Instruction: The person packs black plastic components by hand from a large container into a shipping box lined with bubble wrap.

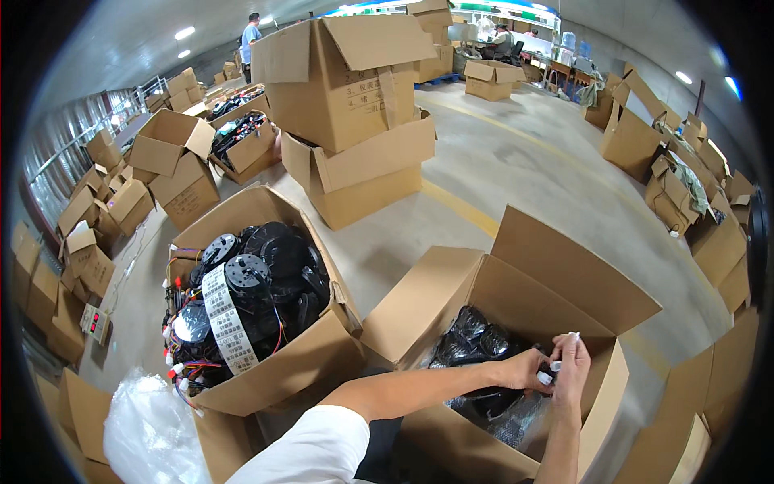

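Over an open cardboard box (516, 278) in front of me, my left hand (520, 371) and my right hand (571, 367) meet, fingers closed. Between them show small white plug connectors (545, 377); a white tip also pokes above my right fingers. Whether the connectors are joined I cannot tell. Below my hands, the box holds black rounded parts (476, 332) and clear bubble wrap (516, 423). To the left, a fuller box (282, 355) is heaped with black round instrument gauges (274, 246) trailing coloured wires. Across them lies a white strip of printed labels (226, 319).
A clear plastic bag (153, 427) sits at the lower left beside a small device with red digits (96, 325). Stacked boxes (347, 105) stand ahead. More cartons line both sides. A person in blue (250, 44) stands far off; others sit at a far workbench.
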Available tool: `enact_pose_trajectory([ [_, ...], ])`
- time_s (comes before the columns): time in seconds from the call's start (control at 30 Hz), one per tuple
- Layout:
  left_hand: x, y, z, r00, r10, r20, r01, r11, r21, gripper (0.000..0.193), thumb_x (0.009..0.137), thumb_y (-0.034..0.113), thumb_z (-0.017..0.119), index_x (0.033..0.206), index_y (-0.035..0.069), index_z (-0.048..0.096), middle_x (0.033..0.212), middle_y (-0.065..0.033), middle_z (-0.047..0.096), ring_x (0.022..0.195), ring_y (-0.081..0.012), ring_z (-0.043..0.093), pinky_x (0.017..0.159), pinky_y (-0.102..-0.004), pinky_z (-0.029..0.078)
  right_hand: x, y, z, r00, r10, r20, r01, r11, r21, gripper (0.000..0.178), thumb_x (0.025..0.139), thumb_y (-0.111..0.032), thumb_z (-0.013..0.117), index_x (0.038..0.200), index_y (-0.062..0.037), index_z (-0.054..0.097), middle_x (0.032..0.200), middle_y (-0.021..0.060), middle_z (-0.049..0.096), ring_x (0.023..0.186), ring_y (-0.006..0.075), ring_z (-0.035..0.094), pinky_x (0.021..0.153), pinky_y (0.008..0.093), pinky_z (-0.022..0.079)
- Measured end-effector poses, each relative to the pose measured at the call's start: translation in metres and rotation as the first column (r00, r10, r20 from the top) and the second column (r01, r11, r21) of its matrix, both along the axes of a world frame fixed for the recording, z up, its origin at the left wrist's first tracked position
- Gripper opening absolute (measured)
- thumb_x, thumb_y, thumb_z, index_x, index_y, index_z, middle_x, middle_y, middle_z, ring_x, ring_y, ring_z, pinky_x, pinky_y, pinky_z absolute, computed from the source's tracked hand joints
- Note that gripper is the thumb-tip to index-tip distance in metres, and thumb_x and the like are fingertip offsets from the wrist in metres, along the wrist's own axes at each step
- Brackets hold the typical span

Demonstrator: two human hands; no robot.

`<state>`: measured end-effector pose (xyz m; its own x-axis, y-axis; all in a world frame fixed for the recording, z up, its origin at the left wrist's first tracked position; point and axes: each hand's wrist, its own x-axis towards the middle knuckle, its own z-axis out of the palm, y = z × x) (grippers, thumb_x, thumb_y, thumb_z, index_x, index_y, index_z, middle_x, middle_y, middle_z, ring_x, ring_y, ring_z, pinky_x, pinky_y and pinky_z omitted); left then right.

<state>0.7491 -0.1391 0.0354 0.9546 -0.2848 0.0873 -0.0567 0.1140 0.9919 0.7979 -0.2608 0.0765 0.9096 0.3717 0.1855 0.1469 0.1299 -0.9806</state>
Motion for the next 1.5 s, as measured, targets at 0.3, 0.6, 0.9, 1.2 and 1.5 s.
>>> enact_pose_trajectory([
  [0.3, -0.001, 0.004, -0.014, 0.931, 0.215, 0.295, -0.316, 0.879, 0.358, 0.019, 0.085, 0.016, 0.073, 0.092, -0.001, 0.068, 0.068, -0.0086, 0.066, 0.059, -0.017, 0.065, 0.053, -0.0325, 0.051, -0.015, -0.01, 0.029, 0.973, 0.23, -0.01, -0.224, 0.939, -0.262, 0.033, 0.103, -0.027, 0.053, 0.107, 0.0042, 0.064, 0.096, 0.0068, 0.065, 0.088, 0.013, 0.059, 0.082, 0.0288, 0.049],
  [0.6, -0.004, 0.058, 0.017, 0.872, 0.337, -0.355, -0.452, 0.833, -0.319, 0.037, 0.099, 0.035, 0.06, 0.075, 0.007, 0.064, 0.061, -0.0012, 0.052, 0.058, -0.0142, 0.056, 0.061, -0.0302, 0.05, 0.012, -0.076, 0.022, 0.991, 0.115, -0.065, -0.122, 0.985, -0.123, 0.034, 0.096, -0.016, 0.059, 0.123, 0.0054, 0.059, 0.115, 0.0116, 0.066, 0.112, 0.0221, 0.06, 0.103, 0.0343, 0.042],
  [0.9, -0.025, 0.051, 0.023, 0.905, -0.095, -0.414, -0.206, 0.755, -0.623, 0.052, 0.1, 0.044, 0.055, 0.058, 0.018, 0.042, 0.058, 0.0006, 0.05, 0.062, -0.0165, 0.058, 0.066, -0.0325, 0.053, -0.027, -0.065, 0.019, 0.964, 0.266, 0.023, -0.267, 0.961, 0.065, 0.07, 0.08, -0.014, 0.082, 0.139, 0.0043, 0.048, 0.128, 0.0082, 0.06, 0.12, 0.0181, 0.055, 0.107, 0.0344, 0.039],
  [1.2, -0.026, 0.064, 0.053, 0.815, 0.257, -0.519, -0.485, 0.793, -0.37, 0.035, 0.098, 0.037, 0.061, 0.076, 0.012, 0.051, 0.057, -0.0017, 0.048, 0.069, -0.02, 0.061, 0.078, -0.0382, 0.053, -0.013, -0.042, 0.034, 0.969, 0.003, 0.248, 0.014, 0.998, -0.064, 0.049, 0.084, -0.027, 0.08, 0.114, 0.0068, 0.063, 0.099, 0.0062, 0.068, 0.092, 0.011, 0.061, 0.085, 0.0276, 0.051],
  [1.5, -0.019, 0.11, 0.043, 0.455, 0.846, -0.277, -0.884, 0.394, -0.25, 0.038, 0.102, 0.025, 0.057, 0.115, -0.011, 0.058, 0.066, 0.0016, 0.039, 0.062, -0.0117, 0.042, 0.069, -0.0326, 0.052, 0.073, -0.057, -0.128, 0.887, -0.082, -0.454, -0.192, 0.829, -0.526, 0.053, 0.085, -0.039, 0.076, 0.111, 0.006, 0.064, 0.101, 0.0119, 0.07, 0.087, 0.0193, 0.067, 0.072, 0.0358, 0.056],
])
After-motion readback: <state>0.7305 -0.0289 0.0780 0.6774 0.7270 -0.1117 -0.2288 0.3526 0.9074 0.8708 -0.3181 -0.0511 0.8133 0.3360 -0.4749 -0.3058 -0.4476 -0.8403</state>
